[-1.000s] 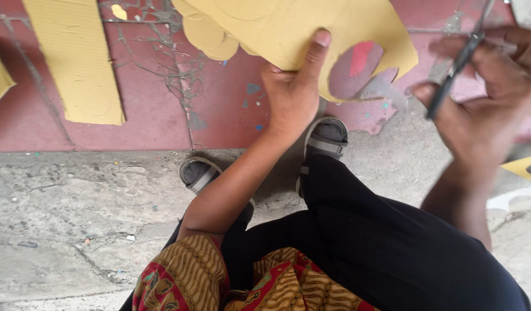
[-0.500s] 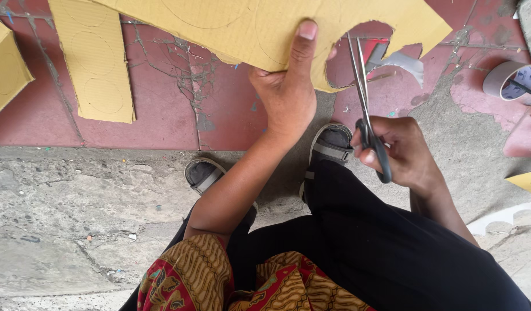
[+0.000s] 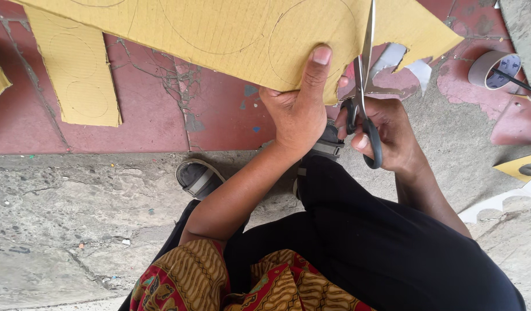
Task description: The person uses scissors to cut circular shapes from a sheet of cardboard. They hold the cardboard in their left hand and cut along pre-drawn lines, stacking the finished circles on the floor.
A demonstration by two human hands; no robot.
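The left hand (image 3: 297, 112), just right of the frame's centre, pinches the lower edge of a large yellow cardboard sheet (image 3: 231, 34), thumb flat on top along a pencilled circle and the other fingers hidden beneath it. Just to its right, the right hand (image 3: 386, 132) is closed through the dark handles of a pair of scissors (image 3: 363, 86), whose blades stand nearly upright and bite into the sheet's lower edge beside that thumb (the tips run out of the top of the frame). The sheet spans the upper part of the frame, marked with several drawn circles, and tapers to a point at the upper right.

Below the hands, the person's black trousers and patterned red and ochre sleeves fill the lower centre, and two grey sandals (image 3: 199, 178) rest on rough concrete. A smaller cardboard strip (image 3: 75, 75), also bearing circles, lies on the red floor at the upper left. At the far upper right a roll of tape (image 3: 495, 69) sits on the floor, with pale offcuts (image 3: 406, 60) between it and the scissors.
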